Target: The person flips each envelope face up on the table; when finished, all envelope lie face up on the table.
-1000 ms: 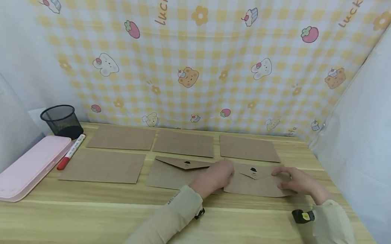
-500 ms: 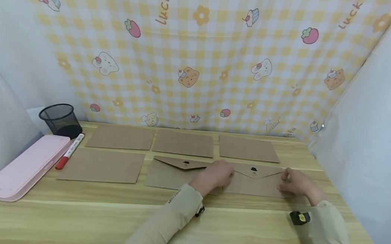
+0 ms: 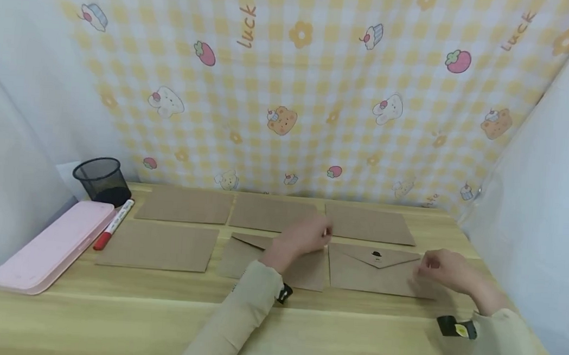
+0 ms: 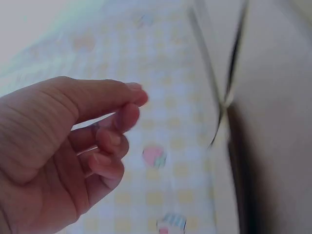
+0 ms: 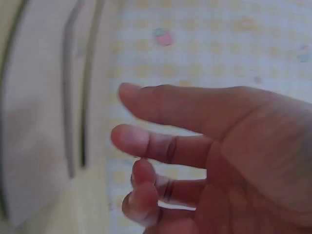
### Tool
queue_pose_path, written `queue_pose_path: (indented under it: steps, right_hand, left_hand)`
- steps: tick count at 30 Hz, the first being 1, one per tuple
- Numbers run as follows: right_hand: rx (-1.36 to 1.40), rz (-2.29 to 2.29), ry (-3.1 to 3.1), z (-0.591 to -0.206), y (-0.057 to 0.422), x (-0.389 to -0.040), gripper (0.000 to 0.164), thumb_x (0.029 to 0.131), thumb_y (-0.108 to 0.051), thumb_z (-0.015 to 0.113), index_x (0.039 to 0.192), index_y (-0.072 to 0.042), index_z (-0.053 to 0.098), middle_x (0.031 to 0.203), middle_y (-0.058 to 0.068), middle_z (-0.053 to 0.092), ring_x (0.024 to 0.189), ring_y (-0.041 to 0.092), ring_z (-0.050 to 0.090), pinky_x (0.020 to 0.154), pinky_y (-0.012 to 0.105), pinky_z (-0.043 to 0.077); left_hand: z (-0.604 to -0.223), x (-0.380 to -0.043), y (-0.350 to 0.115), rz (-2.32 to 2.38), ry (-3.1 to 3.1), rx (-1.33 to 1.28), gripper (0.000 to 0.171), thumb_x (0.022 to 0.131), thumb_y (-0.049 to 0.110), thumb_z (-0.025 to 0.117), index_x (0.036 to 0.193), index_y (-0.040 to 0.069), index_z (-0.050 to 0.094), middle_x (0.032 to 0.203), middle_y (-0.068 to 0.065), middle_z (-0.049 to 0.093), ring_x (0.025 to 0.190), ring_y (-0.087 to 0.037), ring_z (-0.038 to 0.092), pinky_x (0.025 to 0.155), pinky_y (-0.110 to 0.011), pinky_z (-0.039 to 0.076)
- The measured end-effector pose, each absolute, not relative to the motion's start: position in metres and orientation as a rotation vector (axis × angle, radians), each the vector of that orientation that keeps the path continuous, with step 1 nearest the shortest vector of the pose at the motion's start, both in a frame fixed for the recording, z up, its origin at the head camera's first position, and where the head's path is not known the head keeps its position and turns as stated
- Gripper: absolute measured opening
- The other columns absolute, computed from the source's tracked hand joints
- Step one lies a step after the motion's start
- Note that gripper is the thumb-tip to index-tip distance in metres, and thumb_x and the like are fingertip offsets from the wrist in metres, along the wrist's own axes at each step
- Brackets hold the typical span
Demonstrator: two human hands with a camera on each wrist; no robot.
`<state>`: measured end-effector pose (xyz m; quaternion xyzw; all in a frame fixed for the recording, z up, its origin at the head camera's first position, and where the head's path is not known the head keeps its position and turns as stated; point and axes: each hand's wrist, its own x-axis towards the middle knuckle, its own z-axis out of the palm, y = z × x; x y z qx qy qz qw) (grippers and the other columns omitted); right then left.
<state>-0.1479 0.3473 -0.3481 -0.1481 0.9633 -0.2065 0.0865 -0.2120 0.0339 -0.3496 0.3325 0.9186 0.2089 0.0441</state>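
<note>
My left hand [image 3: 300, 237] hovers over the middle envelope [image 3: 303, 268] of the front row, hiding part of its flap. Its fingers curl loosely with nothing between them, as the left hand [image 4: 73, 146] in the left wrist view shows. At the right end of that row lies a brown envelope [image 3: 371, 280] with a pointed flap and a small black hat print. My right hand [image 3: 447, 270] is by its right edge; whether it touches the paper I cannot tell. In the right wrist view, thumb and fingers [image 5: 180, 102] are apart and hold nothing.
Flat brown envelopes lie behind, at left [image 3: 185, 205], middle [image 3: 263, 211] and right [image 3: 369, 223]. Another envelope [image 3: 158, 246] is front left. Beyond it are a red-capped marker [image 3: 113, 225], a pink case [image 3: 52, 250] and a black mesh pen cup [image 3: 102, 180]. A checked curtain [image 3: 309, 92] hangs behind.
My left hand has lifted off the right-hand envelope's left edge and moved up and left. My right hand has drawn back from that envelope's flap, which now lies flatter. The head view has shifted slightly.
</note>
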Motion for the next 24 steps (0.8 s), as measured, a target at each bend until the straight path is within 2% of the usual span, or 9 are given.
queue_pose_path:
  steps: [1, 3, 6, 8, 10, 13, 17, 24]
  right_hand:
    - [-0.451, -0.615, 2.888, -0.345, 0.346, -0.149, 0.014, 0.088, -0.017, 0.062, 0.078, -0.007, 0.059, 0.072, -0.001, 0.054, 0.061, 0.013, 0.045, 0.053, 0.028, 0.039]
    - [-0.472, -0.621, 2.926, -0.343, 0.346, -0.156, 0.018, 0.086, -0.018, 0.066, 0.088, -0.001, 0.061, 0.079, 0.007, 0.058, 0.067, 0.018, 0.052, 0.057, 0.032, 0.045]
    - [-0.481, -0.647, 2.945, -0.344, 0.347, -0.177, 0.049, 0.081, -0.021, 0.071, 0.114, 0.011, 0.052, 0.101, 0.028, 0.057, 0.086, 0.039, 0.057, 0.071, 0.047, 0.049]
    - [-0.493, -0.651, 2.938, -0.345, 0.348, -0.195, 0.071, 0.079, -0.022, 0.074, 0.128, 0.016, 0.039, 0.119, 0.038, 0.046, 0.104, 0.051, 0.048, 0.083, 0.058, 0.043]
    - [-0.486, -0.654, 2.906, -0.347, 0.348, -0.215, 0.084, 0.077, -0.022, 0.075, 0.135, 0.016, 0.028, 0.13, 0.041, 0.034, 0.115, 0.056, 0.036, 0.089, 0.064, 0.034]
    - [-0.44, -0.624, 2.808, -0.354, 0.347, -0.241, 0.092, 0.076, -0.025, 0.076, 0.14, 0.013, 0.021, 0.138, 0.039, 0.024, 0.122, 0.055, 0.027, 0.095, 0.065, 0.027]
    - [-0.418, -0.527, 2.721, -0.366, 0.341, -0.264, 0.099, 0.073, -0.027, 0.078, 0.141, 0.012, 0.018, 0.141, 0.037, 0.019, 0.125, 0.054, 0.023, 0.098, 0.063, 0.025]
    - [-0.497, -0.47, 2.659, -0.374, 0.342, -0.289, 0.105, 0.068, -0.023, 0.083, 0.138, 0.019, 0.016, 0.142, 0.04, 0.01, 0.128, 0.055, 0.011, 0.101, 0.063, 0.017]
  left_hand:
    - [-0.345, -0.218, 0.03, 0.668, 2.789, 0.987, 0.009, 0.093, 0.013, 0.056, 0.092, 0.01, 0.065, 0.08, 0.002, 0.059, 0.065, -0.009, 0.05, 0.059, -0.021, 0.042]
    - [-0.339, -0.231, 0.024, 0.646, 2.785, 0.961, 0.018, 0.091, 0.016, 0.061, 0.105, 0.007, 0.067, 0.093, 0.0, 0.064, 0.076, -0.011, 0.056, 0.068, -0.023, 0.046]
    - [-0.327, -0.247, 0.024, 0.567, 2.742, 0.896, 0.038, 0.087, 0.022, 0.067, 0.12, 0.007, 0.061, 0.114, -0.003, 0.061, 0.099, -0.016, 0.057, 0.083, -0.027, 0.046]
    - [-0.321, -0.257, 0.028, 0.512, 2.717, 0.887, 0.05, 0.084, 0.027, 0.07, 0.128, 0.007, 0.056, 0.128, -0.003, 0.054, 0.114, -0.018, 0.051, 0.092, -0.029, 0.042]
    - [-0.319, -0.266, 0.036, 0.488, 2.677, 0.868, 0.061, 0.082, 0.03, 0.072, 0.134, 0.008, 0.049, 0.136, -0.004, 0.048, 0.122, -0.02, 0.044, 0.098, -0.031, 0.038]
    - [-0.33, -0.281, 0.049, 0.447, 2.623, 0.834, 0.073, 0.08, 0.034, 0.073, 0.141, 0.01, 0.039, 0.142, -0.004, 0.04, 0.128, -0.02, 0.038, 0.102, -0.033, 0.034]
    - [-0.349, -0.296, 0.066, 0.396, 2.556, 0.832, 0.083, 0.08, 0.036, 0.073, 0.146, 0.011, 0.029, 0.147, -0.003, 0.033, 0.133, -0.019, 0.031, 0.105, -0.031, 0.029]
    - [-0.373, -0.326, 0.079, 0.49, 2.51, 0.86, 0.088, 0.078, 0.033, 0.075, 0.147, 0.009, 0.027, 0.147, -0.005, 0.032, 0.133, -0.019, 0.03, 0.106, -0.029, 0.026]
